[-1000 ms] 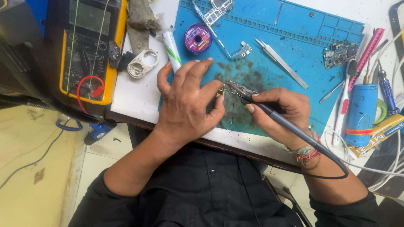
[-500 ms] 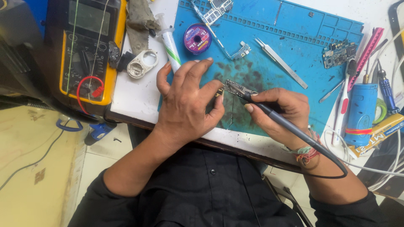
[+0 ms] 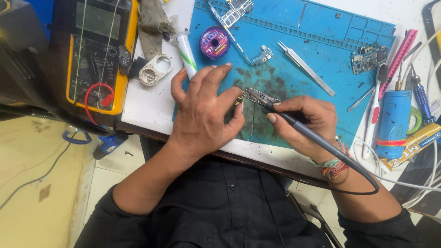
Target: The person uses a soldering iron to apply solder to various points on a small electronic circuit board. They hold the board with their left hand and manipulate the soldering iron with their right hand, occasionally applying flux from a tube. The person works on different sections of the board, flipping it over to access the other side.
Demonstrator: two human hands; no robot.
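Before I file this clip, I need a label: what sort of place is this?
Most likely an electronics repair bench: a soldering iron in the right hand over a small circuit board, a yellow multimeter, and a blue work mat.
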